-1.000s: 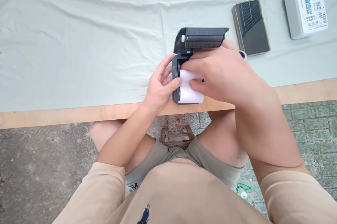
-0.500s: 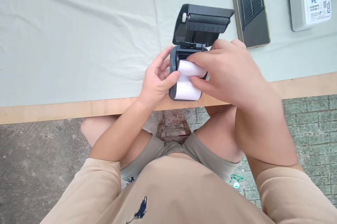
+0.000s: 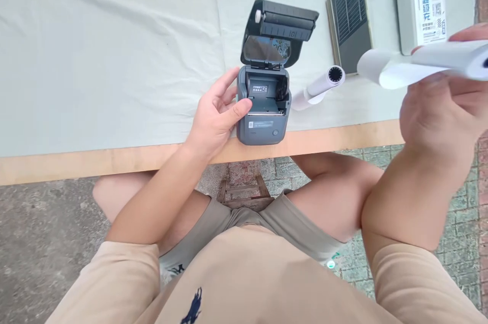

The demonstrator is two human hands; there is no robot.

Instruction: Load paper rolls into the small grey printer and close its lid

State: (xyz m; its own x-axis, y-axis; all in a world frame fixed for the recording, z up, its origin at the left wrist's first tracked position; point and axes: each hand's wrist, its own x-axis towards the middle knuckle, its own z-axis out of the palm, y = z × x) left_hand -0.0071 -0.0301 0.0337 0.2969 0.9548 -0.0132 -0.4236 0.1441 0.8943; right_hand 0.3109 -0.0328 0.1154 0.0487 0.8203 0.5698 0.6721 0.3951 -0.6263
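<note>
From the head camera, looking down: a person in a tan T-shirt (image 3: 263, 273) and grey-brown shorts (image 3: 316, 230) sits at a bench (image 3: 152, 157) with a wooden front edge, covered by a pale, creased cloth (image 3: 114, 60).

The left hand (image 3: 213, 116) grips a small dark blue-grey printer (image 3: 263, 130) by its left side, thumb over the rim of the compartment and fingers along the outer wall. The printer stands at the front edge of the bench, near the middle of the view. Its lid (image 3: 282, 22) is hinged up, and the paper compartment (image 3: 263, 93) below is bare, showing a small printed label inside.

The right hand (image 3: 434, 110), at the right edge of the view, pinches a white paper roll (image 3: 446, 57) between thumb and fingers, well apart from the printer. A loose end of paper curls out to the left; the roll's far end is cut off by the frame.

A second roll (image 3: 320, 84), with a dark ribbed core, lies just right of the printer, its strip partly unwound. Behind it are a phone (image 3: 348, 29) and, farther right, a white box (image 3: 429, 14) with blue lettering.
</note>
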